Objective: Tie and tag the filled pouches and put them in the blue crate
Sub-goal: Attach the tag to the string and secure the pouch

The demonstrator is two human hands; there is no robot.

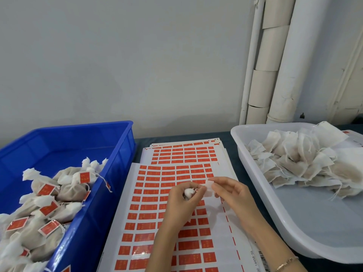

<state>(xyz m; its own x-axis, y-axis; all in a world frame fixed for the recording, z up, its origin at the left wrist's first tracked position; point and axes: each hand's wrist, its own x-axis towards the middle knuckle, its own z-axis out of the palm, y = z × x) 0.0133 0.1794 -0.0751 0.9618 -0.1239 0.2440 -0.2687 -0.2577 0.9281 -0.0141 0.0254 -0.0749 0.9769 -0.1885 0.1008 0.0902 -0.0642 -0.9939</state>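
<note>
Tagging step in hand. Left hand (179,202) curled round pouch (189,192) above label sheet (149,213); right hand (233,193) pinching label (208,187) just beside pouch. Next, probably: fold label onto string, then drop into blue crate (119,146), left.

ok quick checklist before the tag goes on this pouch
1. pouch gripped by the left hand: ok.
2. tag pinched by the right hand, beside the pouch: ok.
3. pouch neck tied: cannot tell, fingers hide it.
4. tag's printed side: cannot tell, only a pale side shows.
5. room in the blue crate: ok, its far part is bare.
6. red labels left on the label sheet: ok.
</note>
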